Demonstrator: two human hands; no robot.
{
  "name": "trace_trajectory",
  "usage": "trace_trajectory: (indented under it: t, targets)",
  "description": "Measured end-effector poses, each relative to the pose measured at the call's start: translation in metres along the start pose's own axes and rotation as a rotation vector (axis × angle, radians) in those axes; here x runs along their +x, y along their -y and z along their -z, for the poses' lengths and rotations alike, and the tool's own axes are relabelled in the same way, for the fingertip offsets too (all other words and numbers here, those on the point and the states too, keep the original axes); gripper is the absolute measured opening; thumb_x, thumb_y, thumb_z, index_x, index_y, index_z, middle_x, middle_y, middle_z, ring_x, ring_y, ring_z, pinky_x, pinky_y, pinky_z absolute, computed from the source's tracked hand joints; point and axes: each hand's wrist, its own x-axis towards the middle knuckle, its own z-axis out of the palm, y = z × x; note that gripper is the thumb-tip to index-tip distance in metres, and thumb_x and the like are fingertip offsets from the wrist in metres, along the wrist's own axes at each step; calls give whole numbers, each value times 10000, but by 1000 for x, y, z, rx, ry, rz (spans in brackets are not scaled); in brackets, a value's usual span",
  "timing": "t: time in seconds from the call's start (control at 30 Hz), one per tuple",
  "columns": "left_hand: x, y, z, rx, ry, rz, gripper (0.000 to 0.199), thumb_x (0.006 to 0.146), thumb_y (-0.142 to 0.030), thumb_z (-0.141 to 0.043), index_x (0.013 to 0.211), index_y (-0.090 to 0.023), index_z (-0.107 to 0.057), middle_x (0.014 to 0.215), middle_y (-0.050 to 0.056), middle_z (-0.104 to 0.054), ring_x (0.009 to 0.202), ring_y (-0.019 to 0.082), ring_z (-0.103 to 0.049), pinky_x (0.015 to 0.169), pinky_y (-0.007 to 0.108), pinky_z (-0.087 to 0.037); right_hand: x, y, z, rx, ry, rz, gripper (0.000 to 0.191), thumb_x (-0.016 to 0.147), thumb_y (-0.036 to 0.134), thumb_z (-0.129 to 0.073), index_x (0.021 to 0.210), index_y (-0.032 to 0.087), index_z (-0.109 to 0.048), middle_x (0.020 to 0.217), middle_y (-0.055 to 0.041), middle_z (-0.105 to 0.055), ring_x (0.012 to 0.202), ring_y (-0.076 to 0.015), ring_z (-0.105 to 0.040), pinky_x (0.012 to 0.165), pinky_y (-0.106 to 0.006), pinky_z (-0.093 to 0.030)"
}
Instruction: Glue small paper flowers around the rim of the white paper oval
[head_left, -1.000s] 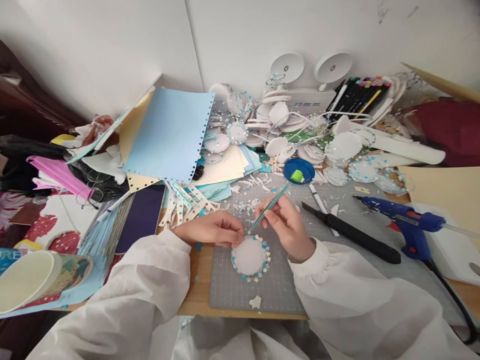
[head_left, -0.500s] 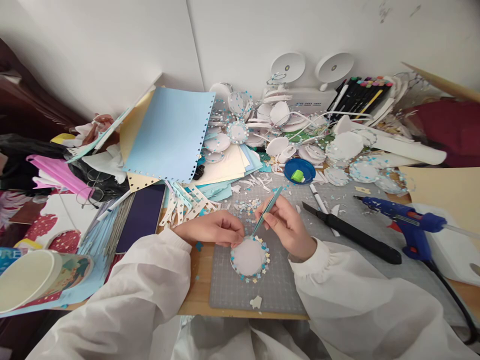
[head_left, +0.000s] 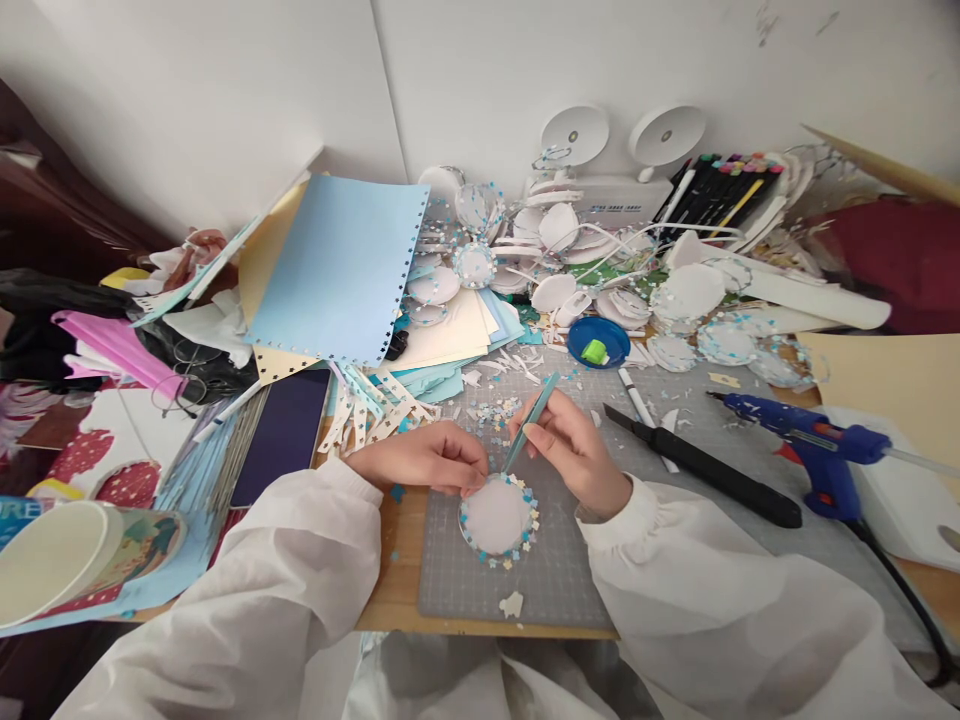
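My right hand (head_left: 574, 450) gripped tweezers (head_left: 535, 416); my left hand (head_left: 431, 456) pinched the disc (head_left: 498, 514) (near the worktop (head_left: 397, 600) front edge). Excess tip pressure risked dislodging rim stars (head_left: 534, 516).

Mat (head_left: 555, 590) laid on table (head_left: 401, 580); disc (head_left: 498, 514) set on mat, toward front. Stars (head_left: 495, 412) scattered behind disc. Dish (head_left: 619, 345) placed farther back, lump (head_left: 595, 351) held in it. Knife (head_left: 720, 475) laid right of disc, across pen (head_left: 636, 398); glue gun (head_left: 832, 485) put right of knife. Cup (head_left: 60, 560) placed far left, markers (head_left: 709, 195) at back right.
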Motion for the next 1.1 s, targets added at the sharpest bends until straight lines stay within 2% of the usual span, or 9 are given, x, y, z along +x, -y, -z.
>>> trace_trajectory:
  t: [0.33,0.57,0.8,1.1]
  targets:
    - [0,2,2,25,24,-14,253,823,-284,-567,643,-107,-559,539,-26,-448,470,57,-334,430,174,-257,2,2,0,-23,28,-71,280,852,495,-566,878,218,-533,806,-31,-612,618,-121,-514,576,-273,-467]
    - [0,2,2,24,41,-13,256,839,-277,-561,649,-105,-555,543,-25,-436,470,55,-321,434,182,-247,5,2,2,-27,1,-49,296,845,516,-562,879,223,-543,793,-22,-622,575,-114,-507,562,-277,-479]
    - [0,1,1,16,31,-18,246,842,-267,-562,655,-108,-562,542,-31,-433,473,59,-332,444,183,-265,2,3,1,-42,35,-55,280,854,503,-556,872,223,-543,803,-29,-602,614,-125,-514,557,-272,-464]
    - [0,2,1,-3,35,-16,234,845,-242,-563,658,-101,-559,553,-33,-440,473,52,-327,447,181,-267,3,4,-2,-53,-57,-14,267,841,481,-585,901,224,-546,791,-16,-592,599,-116,-498,538,-259,-448]
